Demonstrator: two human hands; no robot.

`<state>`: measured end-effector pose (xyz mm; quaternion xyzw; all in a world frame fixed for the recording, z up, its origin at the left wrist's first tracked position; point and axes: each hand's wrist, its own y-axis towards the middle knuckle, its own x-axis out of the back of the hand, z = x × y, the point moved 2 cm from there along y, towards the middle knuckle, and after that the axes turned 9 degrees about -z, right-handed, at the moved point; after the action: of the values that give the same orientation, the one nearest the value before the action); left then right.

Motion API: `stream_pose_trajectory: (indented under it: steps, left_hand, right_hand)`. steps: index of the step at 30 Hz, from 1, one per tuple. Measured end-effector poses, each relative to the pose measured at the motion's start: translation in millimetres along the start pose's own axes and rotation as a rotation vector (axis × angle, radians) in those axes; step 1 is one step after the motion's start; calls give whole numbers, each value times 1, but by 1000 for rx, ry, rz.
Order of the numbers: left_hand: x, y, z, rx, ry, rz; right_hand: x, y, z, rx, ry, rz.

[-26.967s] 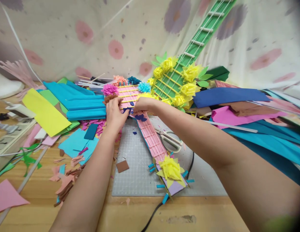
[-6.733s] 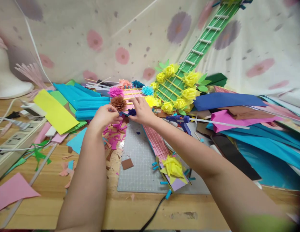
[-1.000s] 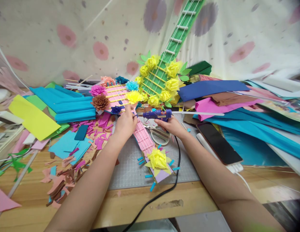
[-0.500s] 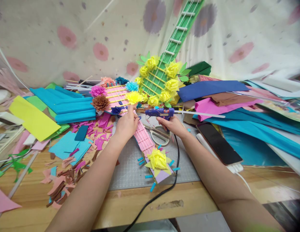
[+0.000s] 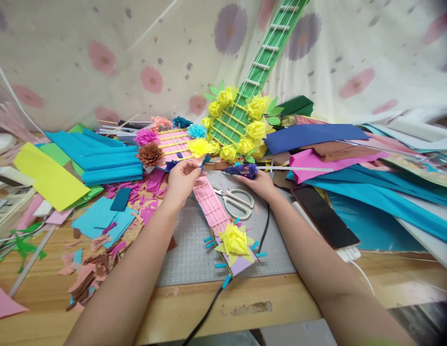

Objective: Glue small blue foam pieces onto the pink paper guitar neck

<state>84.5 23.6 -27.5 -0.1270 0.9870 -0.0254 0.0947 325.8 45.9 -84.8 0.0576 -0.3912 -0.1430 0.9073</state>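
We pinch small blue paper piece [image 5: 201, 167] in left hand [image 5: 182, 180] at pink paper guitar [image 5: 209, 202] body edge. Right hand [image 5: 257, 181] wraps glue gun [image 5: 241, 169], nozzle toward piece. We'd keep dab small, fingertips clear of hot tip, scissors [image 5: 236, 201] untouched.

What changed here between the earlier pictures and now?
The right hand took up the glue gun, now lying level, nozzle toward the left hand, which pinches a small blue piece at the pink paper guitar. Scissors stayed put.
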Motion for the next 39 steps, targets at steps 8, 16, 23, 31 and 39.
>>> stream_pose_trajectory:
  steps: [8,16,23,31,39]
  left_hand:
    - [-9,-1,2,349,-533,-109]
    - [-15,-11,0,586,-676,-159]
    - [-11,-4,1,495,-684,-192]
    - [-8,2,1,545,-811,-197]
    - [3,4,-6,221,-438,-191]
  right_hand:
    - [30,-24,25,70,-452,-148]
    - [5,-41,97,183,319,138]
    - [-47,-20,137,-31,912,239]
    - [-61,-21,148,-98,966,169]
    - [-60,-7,141,-99,913,144]
